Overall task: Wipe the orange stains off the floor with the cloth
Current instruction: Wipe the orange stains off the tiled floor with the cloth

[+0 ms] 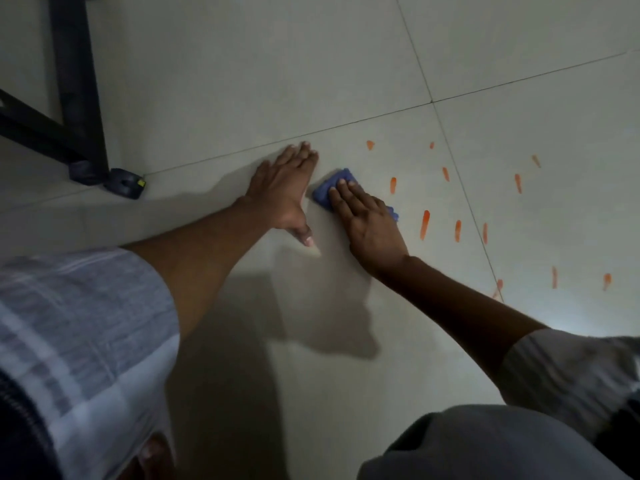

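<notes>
A small blue cloth (pixel 329 188) lies on the pale tiled floor (pixel 242 81) near the middle of the view. My right hand (pixel 367 220) presses flat on top of it, fingers together, covering most of it. Just left of the cloth, my left hand (pixel 287 188) rests palm-down on the bare tile, fingers spread, holding nothing. Several orange stains streak the floor to the right of the cloth; the nearest are a short one (pixel 392 185) and a longer one (pixel 424 224). Others spread right across the tile joint (pixel 517 183).
A black metal furniture frame (pixel 76 98) stands at the upper left, its foot (pixel 126 183) on the floor left of my left hand. My knee in grey fabric (pixel 485 445) fills the bottom right. Dark grout lines cross the floor.
</notes>
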